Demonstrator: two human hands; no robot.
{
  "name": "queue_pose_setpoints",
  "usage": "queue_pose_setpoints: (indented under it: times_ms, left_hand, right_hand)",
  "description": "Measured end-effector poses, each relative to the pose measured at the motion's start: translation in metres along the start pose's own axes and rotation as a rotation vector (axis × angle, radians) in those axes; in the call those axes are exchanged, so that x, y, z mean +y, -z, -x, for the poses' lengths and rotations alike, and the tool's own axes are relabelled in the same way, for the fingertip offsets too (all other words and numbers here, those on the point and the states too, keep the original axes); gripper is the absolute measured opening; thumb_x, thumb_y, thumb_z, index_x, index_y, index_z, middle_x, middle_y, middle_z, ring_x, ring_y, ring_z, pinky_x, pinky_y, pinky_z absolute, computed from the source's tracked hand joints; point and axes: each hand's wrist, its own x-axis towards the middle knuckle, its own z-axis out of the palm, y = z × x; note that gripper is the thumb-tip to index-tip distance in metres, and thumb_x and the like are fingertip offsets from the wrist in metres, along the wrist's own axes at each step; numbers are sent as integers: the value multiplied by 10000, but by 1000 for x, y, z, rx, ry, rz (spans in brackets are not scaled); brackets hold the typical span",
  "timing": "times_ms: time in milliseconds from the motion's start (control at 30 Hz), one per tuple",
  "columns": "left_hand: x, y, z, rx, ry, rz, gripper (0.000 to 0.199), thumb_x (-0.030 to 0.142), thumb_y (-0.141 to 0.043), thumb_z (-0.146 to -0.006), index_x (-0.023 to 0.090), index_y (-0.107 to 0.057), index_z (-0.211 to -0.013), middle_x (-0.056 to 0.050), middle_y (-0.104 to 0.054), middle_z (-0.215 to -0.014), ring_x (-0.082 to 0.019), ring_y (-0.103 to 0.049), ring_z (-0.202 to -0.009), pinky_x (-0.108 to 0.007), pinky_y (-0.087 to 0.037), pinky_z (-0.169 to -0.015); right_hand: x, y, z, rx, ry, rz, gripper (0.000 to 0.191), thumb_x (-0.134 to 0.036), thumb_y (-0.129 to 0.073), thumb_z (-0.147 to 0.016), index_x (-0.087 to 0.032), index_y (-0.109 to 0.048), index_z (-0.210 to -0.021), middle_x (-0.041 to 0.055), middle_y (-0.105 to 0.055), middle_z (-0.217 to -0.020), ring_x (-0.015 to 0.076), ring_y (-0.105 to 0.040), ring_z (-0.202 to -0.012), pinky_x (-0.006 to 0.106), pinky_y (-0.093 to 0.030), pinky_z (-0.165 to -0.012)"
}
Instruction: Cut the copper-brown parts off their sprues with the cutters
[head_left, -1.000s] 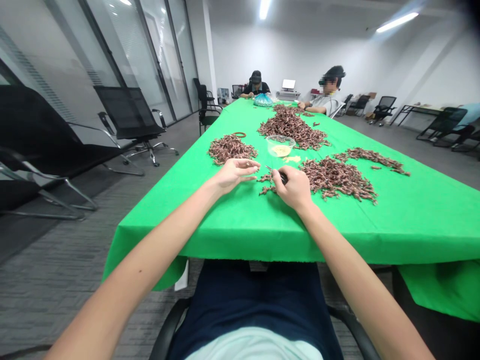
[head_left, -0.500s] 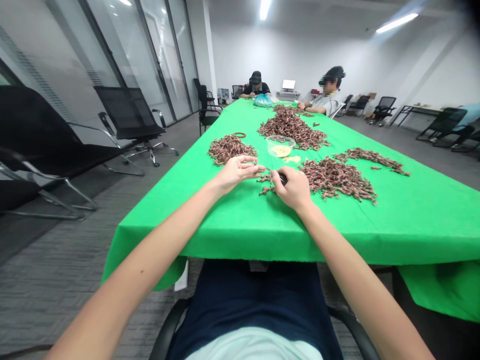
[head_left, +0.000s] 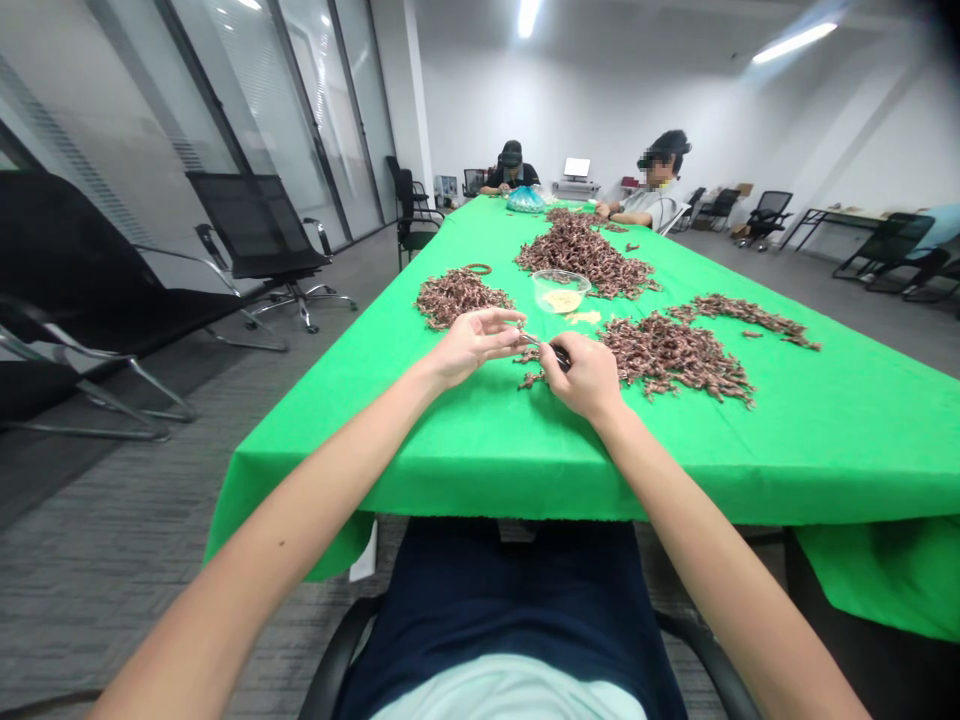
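Note:
My right hand (head_left: 583, 372) is closed round the dark handle of a small metal-tipped tool (head_left: 559, 355), whose tip points left at my left hand (head_left: 478, 347). The fingers of my left hand are bent together around something too small to make out. Past the hands stands a clear round bowl (head_left: 541, 294) with pale bits in it, and yellowish scraps (head_left: 584, 317) lie beside it. A pile of reddish-brown twisted pieces (head_left: 675, 357) is right of my right hand; a smaller pile (head_left: 454, 296) lies behind my left hand.
Farther up the green-covered table (head_left: 825, 420) are a larger brown pile (head_left: 581, 255), a thin row of pieces (head_left: 757, 318) and a blue-tinted bag (head_left: 526, 200). Two people sit at the far part. Black chairs (head_left: 251, 225) stand at the left.
The tool and my right hand have shifted very slightly to the left. The fingertips of my left hand have moved a little; the piles and bowl look the same.

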Motion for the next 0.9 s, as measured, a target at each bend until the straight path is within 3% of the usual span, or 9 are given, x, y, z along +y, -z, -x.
queue_pose_setpoints:
  times_ms: [333,633,900]
  left_hand:
    - [-1,2,1,-43,-58,-89,462,145,-874,-679,157,-715,-1112,-86,-704,-1071,-191,-700,-959,-354,-557,-906]
    - [1,-1,2,-57,-75,-92,485,191,-889,-663,153,-707,-1110,-96,-730,-1015,-285,-689,-1097,-425,-519,-969]
    - [-1,1,1,-49,-84,-95,418,189,-880,-684,154,-724,-1071,-74,-733,-957,-273,-702,-1072,-434,-508,-991]
  right_hand:
    - [0,2,0,7,8,27,371,-482,-435,-988,-201,-649,-873,70,-694,-811,205,-623,-748,300,-380,-671]
    - [-1,2,-1,-13,-9,-24,365,-465,-466,-967,-207,-667,-807,63,-699,-760,203,-628,-698,305,-380,-656]
    - [-3,3,-1,-28,-5,-30,389,-477,-446,-972,-206,-674,-811,71,-709,-768,208,-631,-706,306,-379,-655]
